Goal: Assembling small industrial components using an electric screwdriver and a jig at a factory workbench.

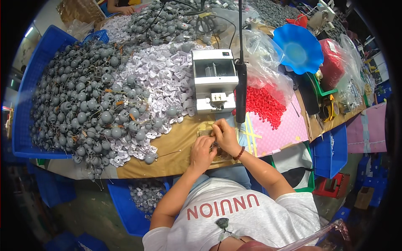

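My left hand (pixel 202 153) and my right hand (pixel 227 138) meet at the front of the worktable, just below a small white machine (pixel 214 79). Both have bent fingers drawn together, with the fingertips nearly touching. Whatever lies between them is too small and too covered to make out. Under the hands is a shallow tray (pixel 204 133), mostly hidden by them. To their left, white plastic parts (pixel 161 79) lie heaped beside a large pile of grey ball-shaped parts (pixel 81 98) with thin wires. Small red pieces (pixel 266 104) are spread to the right of the machine.
A blue bin (pixel 25 104) borders the grey pile at left. A black upright bar (pixel 241 92) stands against the machine. Farther right are a blue wavy-rimmed bowl (pixel 299 48), plastic bags and tape rolls (pixel 331 109). Below the table edge sits another blue bin (pixel 125 213). Another person's hand (pixel 125 10) shows at the far side.
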### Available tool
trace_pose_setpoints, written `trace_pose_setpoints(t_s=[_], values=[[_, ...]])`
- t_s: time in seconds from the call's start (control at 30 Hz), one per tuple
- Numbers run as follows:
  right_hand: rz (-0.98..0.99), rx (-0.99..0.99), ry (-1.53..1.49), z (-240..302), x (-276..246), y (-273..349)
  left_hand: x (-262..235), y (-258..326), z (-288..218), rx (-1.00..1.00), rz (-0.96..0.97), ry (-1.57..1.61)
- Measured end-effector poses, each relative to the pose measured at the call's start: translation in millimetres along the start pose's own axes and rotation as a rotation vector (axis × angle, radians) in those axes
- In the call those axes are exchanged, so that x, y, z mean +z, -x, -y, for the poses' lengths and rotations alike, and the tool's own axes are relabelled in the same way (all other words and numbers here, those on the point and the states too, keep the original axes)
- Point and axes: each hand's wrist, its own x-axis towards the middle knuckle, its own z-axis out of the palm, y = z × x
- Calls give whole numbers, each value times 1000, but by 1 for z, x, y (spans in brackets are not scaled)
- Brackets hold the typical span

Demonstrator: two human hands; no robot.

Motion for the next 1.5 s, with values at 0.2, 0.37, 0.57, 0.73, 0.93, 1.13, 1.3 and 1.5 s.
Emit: trace_pose_setpoints(t_s=[0.2, 0.37, 0.57, 0.73, 0.93, 1.13, 1.3, 1.5], values=[[108, 58, -313, 10, -19, 2, -23, 12, -4, -47, 6, 92], [173, 140, -393, -12, -61, 10, -137, 79, 12, -181, 541, -253], [200, 217, -378, -18, -61, 22, -179, 46, 4, -206, 469, -383], [232, 179, -310, -14, -60, 37, -101, -75, 40, 98, 38, -483], [77, -30, 286, -23, -115, 43, -49, -122, 95, 104, 72, -718], [-179, -170, 898, -52, -182, 12, -75, -111, 38, 277, -51, -408], [-162, -229, 1012, -68, -170, -3, -66, -8, 47, 224, 138, -245], [-150, -271, 971, -70, -175, -5, -72, 65, 48, 66, 181, -310]])
